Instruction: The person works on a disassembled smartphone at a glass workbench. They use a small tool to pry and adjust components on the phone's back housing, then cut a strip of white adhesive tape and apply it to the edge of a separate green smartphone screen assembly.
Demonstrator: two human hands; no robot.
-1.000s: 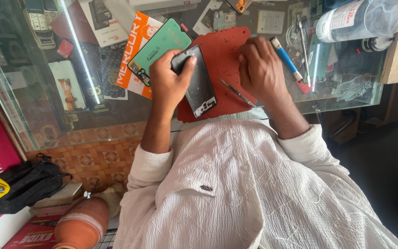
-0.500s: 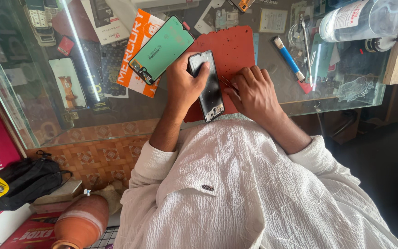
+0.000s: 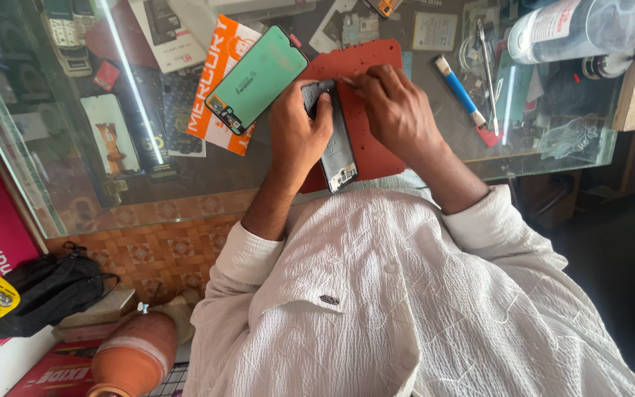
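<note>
Head view, repair bench. My left hand (image 3: 297, 136) clasped the dark phone frame (image 3: 336, 140) by its long edge, pinning it flat on the red work mat (image 3: 376, 70). My right hand (image 3: 395, 110) pinched a thin light-coloured tool (image 3: 348, 80), its tip at the frame's upper corner. Judged risks: the tip could have skidded off the corner and scratched the frame or jabbed my left fingers, since they lay close beside it; the frame could have pivoted under a one-sided hold. The green-faced display panel (image 3: 257, 77) lay loose just beside my left hand on the glass counter (image 3: 185, 169), where a nudge might have shoved it. The frame looked slim, black and stripped, with small parts visible at its near end.
</note>
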